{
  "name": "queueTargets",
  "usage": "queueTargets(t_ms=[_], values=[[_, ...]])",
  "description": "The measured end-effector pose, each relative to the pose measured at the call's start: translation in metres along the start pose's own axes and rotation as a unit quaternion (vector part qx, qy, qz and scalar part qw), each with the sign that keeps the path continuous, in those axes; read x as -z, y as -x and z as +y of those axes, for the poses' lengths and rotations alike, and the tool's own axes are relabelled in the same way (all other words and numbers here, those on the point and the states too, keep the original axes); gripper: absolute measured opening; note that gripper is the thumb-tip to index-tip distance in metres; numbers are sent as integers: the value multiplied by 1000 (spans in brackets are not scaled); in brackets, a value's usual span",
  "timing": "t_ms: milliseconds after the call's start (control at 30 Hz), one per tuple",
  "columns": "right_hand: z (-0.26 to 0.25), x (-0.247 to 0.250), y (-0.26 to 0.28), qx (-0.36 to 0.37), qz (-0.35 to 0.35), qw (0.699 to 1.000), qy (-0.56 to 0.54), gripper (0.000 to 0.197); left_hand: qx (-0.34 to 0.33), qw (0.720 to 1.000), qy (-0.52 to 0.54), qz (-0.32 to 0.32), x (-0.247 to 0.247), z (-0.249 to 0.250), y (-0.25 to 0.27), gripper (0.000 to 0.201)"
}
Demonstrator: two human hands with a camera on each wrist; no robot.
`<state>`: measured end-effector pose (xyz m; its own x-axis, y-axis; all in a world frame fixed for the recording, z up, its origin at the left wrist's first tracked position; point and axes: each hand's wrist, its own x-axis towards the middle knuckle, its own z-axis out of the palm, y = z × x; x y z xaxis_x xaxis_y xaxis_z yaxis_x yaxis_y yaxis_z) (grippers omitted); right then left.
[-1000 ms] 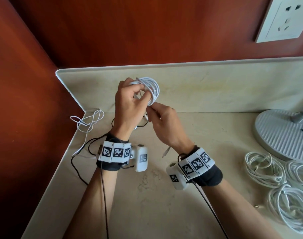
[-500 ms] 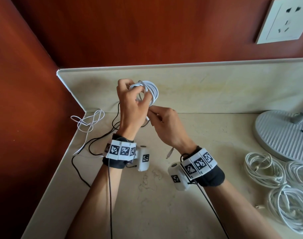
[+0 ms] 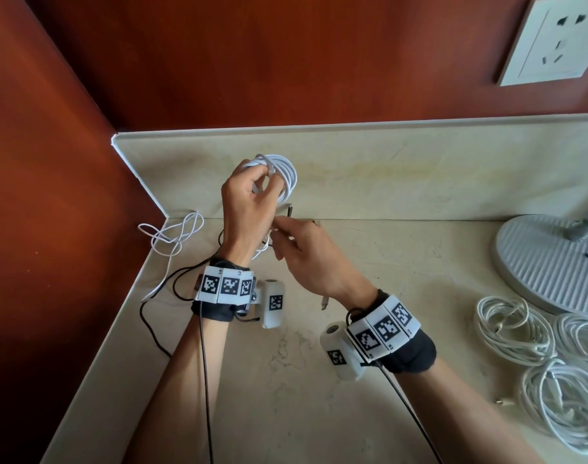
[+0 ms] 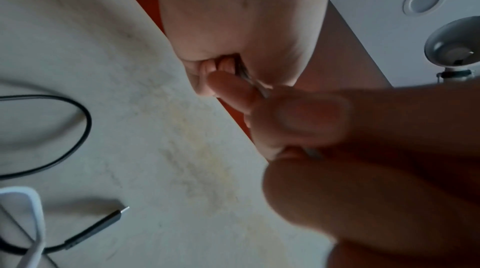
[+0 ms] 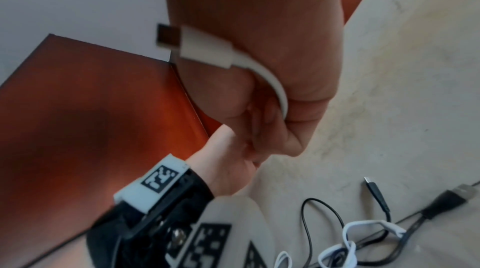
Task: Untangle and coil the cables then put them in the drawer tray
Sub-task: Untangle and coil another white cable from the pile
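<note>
Surface: pale stone-look surface (image 3: pixel 319 396) under my forearms, set into a corner of red-brown wall panels.
Finished coils: three white coiled cables (image 3: pixel 513 329) lie near me on the right, touching or overlapping each other, just beside a round ribbed lamp base (image 3: pixel 550 262).
My right hand: my right hand (image 3: pixel 306 259) is raised above the surface, its grip pinching the free end of the white cable; the right wrist view shows the plug (image 5: pixel 192 44) poking out past the curled fingers.
My left hand: my left hand (image 3: pixel 249 209) is higher and farther out, touching the right hand's fingertips; its grip is clenched around the white coil (image 3: pixel 279 175), loops held upright in front of the back ledge.
Loose cables: a black cable (image 3: pixel 152 326) trails along the surface left of my left wrist; beyond it a tangled white cable (image 3: pixel 172 236) lies in the far corner.
Wall: a white socket plate (image 3: pixel 550 41) sits top right.
</note>
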<state>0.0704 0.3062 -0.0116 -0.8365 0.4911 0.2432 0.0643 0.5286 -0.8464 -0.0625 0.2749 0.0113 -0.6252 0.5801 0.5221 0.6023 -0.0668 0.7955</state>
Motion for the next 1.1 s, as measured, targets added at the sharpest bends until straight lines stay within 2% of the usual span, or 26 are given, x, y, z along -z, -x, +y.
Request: queueTargets(t_ms=[67, 133, 200, 300, 367, 433, 533, 600, 667, 767, 833, 900, 1000, 1100], values=[[0, 4, 1, -22, -21, 999, -21, 17, 22, 999, 24, 7, 4, -3, -2, 32], [-4, 11, 3, -32, -17, 996, -77, 21, 64, 995, 70, 27, 7, -5, -4, 31], [-10, 21, 4, -12, -12, 992, -128, 21, 98, 987, 116, 46, 9, -5, -3, 32], [-19, 35, 7, 13, -53, 987, -154, 13, 132, 979, 144, 59, 6, -4, -3, 36], [-24, 41, 8, 25, -89, 980, -177, 19, 151, 975, 153, 59, 3, 0, -4, 41], [-23, 47, 9, 33, -114, 965, -232, 34, 157, 973, 161, 53, 2, 6, -4, 40], [-18, 54, 7, 59, -103, 950, -288, 44, 214, 956, 197, 45, -1, 11, -4, 28], [-18, 56, 7, 91, -63, 958, -265, 32, 237, 933, 270, 22, -4, 13, -3, 21], [-21, 56, 6, 117, 4, 964, -240, 18, 238, 922, 305, 0, -6, 15, -2, 21], [-25, 60, 3, 136, 106, 961, -214, 24, 220, 932, 287, -39, -9, 16, 4, 25], [-27, 64, 3, 146, 145, 959, -193, 26, 184, 943, 265, -77, -10, 17, 7, 30], [-31, 66, 5, 152, 162, 959, -178, 26, 154, 956, 229, -97, -10, 19, 9, 34], [-37, 69, 9, 163, 151, 958, -183, 24, 124, 973, 165, -100, -11, 20, 9, 26], [-40, 74, 11, 167, 133, 965, -154, 26, 89, 979, 125, -138, -11, 21, 11, 35]])
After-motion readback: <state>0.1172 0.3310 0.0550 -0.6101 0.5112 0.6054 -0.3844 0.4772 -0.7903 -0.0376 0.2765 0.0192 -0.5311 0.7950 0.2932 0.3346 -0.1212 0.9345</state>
